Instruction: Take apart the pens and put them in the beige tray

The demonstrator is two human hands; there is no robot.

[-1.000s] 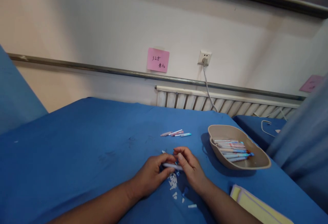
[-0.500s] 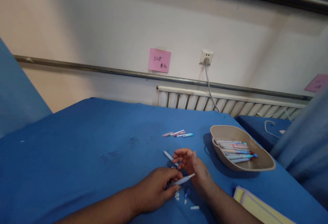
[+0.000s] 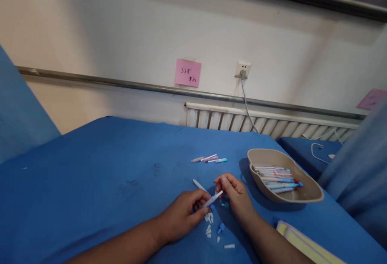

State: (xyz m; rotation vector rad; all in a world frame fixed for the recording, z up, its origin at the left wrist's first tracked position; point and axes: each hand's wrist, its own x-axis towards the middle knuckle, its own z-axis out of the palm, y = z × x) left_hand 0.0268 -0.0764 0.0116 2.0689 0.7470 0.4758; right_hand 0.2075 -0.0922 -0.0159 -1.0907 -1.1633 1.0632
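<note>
A pale lavender pen barrel (image 3: 211,200) with a white end is gripped between the thumb and fingers of my left hand (image 3: 183,215). It tilts up to the right. Close to that white end, my right hand (image 3: 237,197) has thumb and fingers pinched together; whatever they hold is hidden. Behind both hands a whitish pen barrel (image 3: 199,185) lies on the blue cloth. Below them are scattered several small white pieces (image 3: 209,218), a blue piece (image 3: 221,228) and a short white tube (image 3: 229,246). A small teal piece (image 3: 225,204) lies beside my right hand.
Farther back lie several pink, white and light blue pen parts (image 3: 208,159). A beige basin (image 3: 316,193) with many pens stands at the right. Folded yellow cloth or paper (image 3: 302,242) lies at the front right. Behind are a radiator (image 3: 223,123) and plugged-in cable (image 3: 246,104).
My right hand has closed from spread fingers into a pinch near the pen's white end. My left hand has shifted slightly up and left with the barrel, uncovering more small white pieces.
</note>
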